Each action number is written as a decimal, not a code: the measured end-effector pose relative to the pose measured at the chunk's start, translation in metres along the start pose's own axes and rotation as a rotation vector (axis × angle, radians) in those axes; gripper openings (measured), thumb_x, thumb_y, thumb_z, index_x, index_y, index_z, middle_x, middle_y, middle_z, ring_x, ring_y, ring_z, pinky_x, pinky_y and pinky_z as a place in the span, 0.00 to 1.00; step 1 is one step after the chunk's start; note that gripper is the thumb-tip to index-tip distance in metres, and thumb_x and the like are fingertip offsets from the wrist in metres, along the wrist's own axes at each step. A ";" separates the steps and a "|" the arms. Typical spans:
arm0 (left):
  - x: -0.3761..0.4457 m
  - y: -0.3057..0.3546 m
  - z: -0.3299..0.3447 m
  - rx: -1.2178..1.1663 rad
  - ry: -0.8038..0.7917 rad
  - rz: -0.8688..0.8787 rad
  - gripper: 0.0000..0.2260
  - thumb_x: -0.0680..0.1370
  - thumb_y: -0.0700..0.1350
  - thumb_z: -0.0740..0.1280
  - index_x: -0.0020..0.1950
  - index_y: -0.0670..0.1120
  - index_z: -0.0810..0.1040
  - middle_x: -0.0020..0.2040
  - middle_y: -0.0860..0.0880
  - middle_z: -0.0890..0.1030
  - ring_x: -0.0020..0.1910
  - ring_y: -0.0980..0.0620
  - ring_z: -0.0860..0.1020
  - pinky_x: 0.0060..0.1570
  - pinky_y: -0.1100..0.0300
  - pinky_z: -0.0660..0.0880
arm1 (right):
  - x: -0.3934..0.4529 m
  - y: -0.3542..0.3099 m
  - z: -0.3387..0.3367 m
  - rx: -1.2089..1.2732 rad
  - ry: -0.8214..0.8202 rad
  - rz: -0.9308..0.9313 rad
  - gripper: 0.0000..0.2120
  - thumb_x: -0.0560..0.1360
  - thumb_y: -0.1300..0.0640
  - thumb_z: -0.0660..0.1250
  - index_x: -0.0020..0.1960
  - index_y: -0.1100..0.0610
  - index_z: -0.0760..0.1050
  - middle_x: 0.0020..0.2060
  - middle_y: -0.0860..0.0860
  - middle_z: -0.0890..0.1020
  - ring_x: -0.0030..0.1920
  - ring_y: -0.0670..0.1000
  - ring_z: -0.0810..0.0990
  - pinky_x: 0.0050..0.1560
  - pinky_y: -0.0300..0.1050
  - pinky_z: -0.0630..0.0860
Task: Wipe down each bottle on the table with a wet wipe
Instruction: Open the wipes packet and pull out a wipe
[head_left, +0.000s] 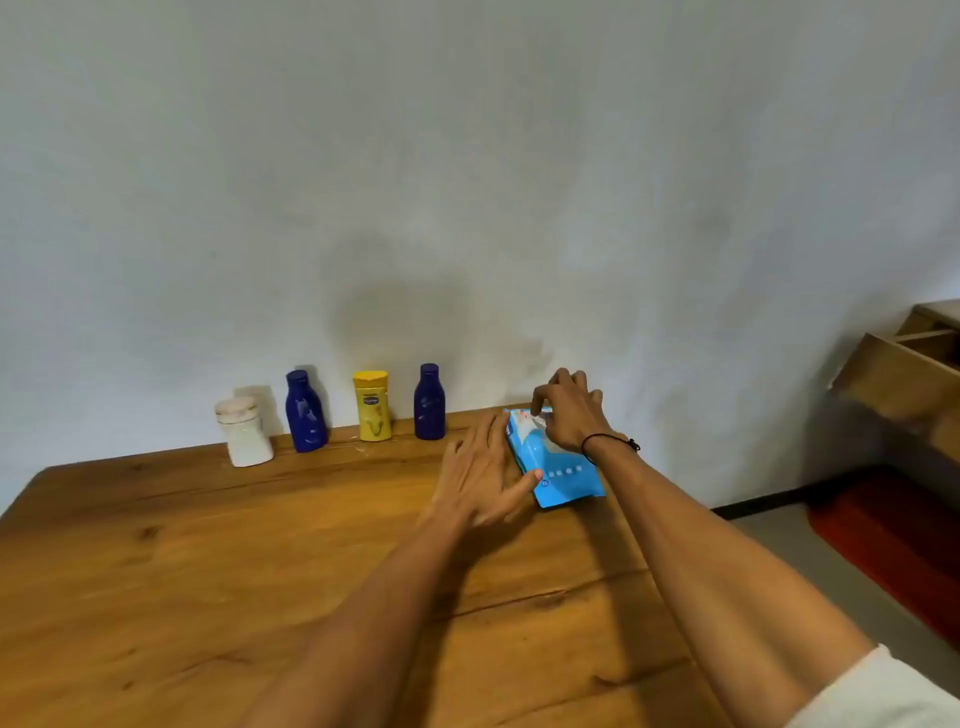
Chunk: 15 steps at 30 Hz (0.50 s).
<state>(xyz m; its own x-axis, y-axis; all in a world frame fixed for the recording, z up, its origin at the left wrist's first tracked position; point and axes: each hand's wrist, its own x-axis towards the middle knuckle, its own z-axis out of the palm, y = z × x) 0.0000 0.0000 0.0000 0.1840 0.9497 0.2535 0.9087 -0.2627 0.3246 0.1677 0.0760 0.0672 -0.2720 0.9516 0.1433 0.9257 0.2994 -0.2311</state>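
Left hand (480, 478) steadies blue wipe pack (558, 467) (print unreadable), fingers straight; right hand (566, 410) pinches its flap.

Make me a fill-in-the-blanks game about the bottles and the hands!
1. The yellow plastic bottle stands between two ____ bottles.
2. The light blue wet wipe pack lies on the wooden ____.
3. The right hand wears a black ____ at the wrist.

Missing words: blue; table; bracelet
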 end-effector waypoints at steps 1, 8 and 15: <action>0.002 0.002 0.009 -0.025 -0.042 -0.027 0.46 0.79 0.75 0.53 0.87 0.47 0.50 0.86 0.45 0.57 0.83 0.47 0.62 0.78 0.44 0.64 | -0.001 0.006 0.003 -0.004 -0.033 0.036 0.13 0.79 0.66 0.68 0.58 0.51 0.81 0.61 0.53 0.72 0.66 0.57 0.67 0.63 0.57 0.67; 0.013 0.007 0.055 -0.066 -0.176 -0.111 0.48 0.78 0.76 0.56 0.88 0.49 0.44 0.88 0.47 0.49 0.86 0.47 0.53 0.83 0.41 0.52 | -0.003 0.039 0.032 0.039 -0.090 0.157 0.09 0.81 0.62 0.67 0.60 0.53 0.79 0.69 0.55 0.69 0.70 0.58 0.66 0.71 0.58 0.68; 0.021 0.007 0.081 0.000 -0.260 -0.087 0.46 0.80 0.75 0.52 0.88 0.49 0.41 0.88 0.48 0.44 0.87 0.48 0.47 0.84 0.42 0.47 | 0.006 0.049 0.056 0.034 -0.133 0.177 0.16 0.82 0.54 0.70 0.68 0.56 0.77 0.74 0.55 0.66 0.66 0.59 0.71 0.68 0.50 0.72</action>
<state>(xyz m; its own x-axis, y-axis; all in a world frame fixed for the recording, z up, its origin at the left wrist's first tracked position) 0.0408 0.0319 -0.0656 0.1949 0.9807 -0.0181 0.9254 -0.1778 0.3346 0.1968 0.1005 0.0027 -0.1406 0.9896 -0.0303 0.9532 0.1270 -0.2742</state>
